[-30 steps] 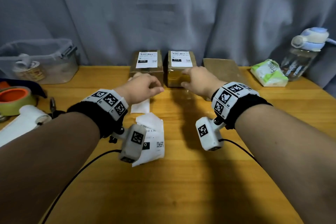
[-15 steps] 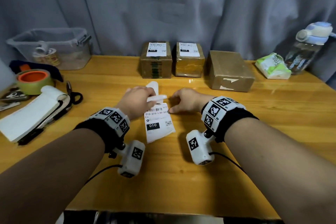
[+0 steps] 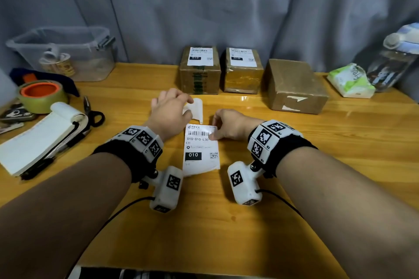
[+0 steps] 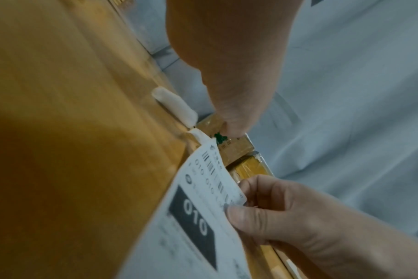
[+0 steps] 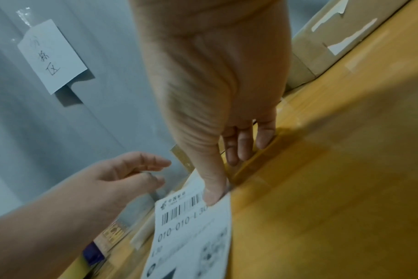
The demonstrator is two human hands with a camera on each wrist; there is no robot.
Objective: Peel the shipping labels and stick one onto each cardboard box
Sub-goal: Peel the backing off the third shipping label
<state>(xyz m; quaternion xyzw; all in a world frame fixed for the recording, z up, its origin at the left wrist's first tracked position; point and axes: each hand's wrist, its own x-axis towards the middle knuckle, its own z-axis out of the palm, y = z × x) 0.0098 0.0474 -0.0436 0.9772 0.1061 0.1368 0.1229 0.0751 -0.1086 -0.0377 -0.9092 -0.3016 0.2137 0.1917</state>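
Head looks down; close wrist views share label [image 3: 200,149].

Three cardboard boxes [image 3: 249,72] stand in a row at the table's [image 3: 226,233] back edge. A shipping label [image 3: 199,152] lies before them, between the left hand [image 3: 170,111] and right hand [image 3: 229,124]. A bin [image 3: 65,52] sits far left, a bottle [image 3: 394,59] far right.

Bare table [image 3: 226,233] in front of both wrists, open strip to the R too. Back edge blocked centre-R: 2 labelled boxes [image 3: 199,75] [image 3: 243,75] side by side, unlabelled box [image 3: 294,88] just R of them, narrow gaps btwn. Curled backing paper [image 3: 196,108] lies in the lane from hands to boxes. L side crowded: notepad [image 3: 38,138], scissors [image 3: 93,115], tape roll [image 3: 40,97], clear bin [image 3: 65,52]. Far R: tissue pack [image 3: 349,81], bottle [image 3: 394,59]. Curtain [image 3: 226,7] closes off the back.
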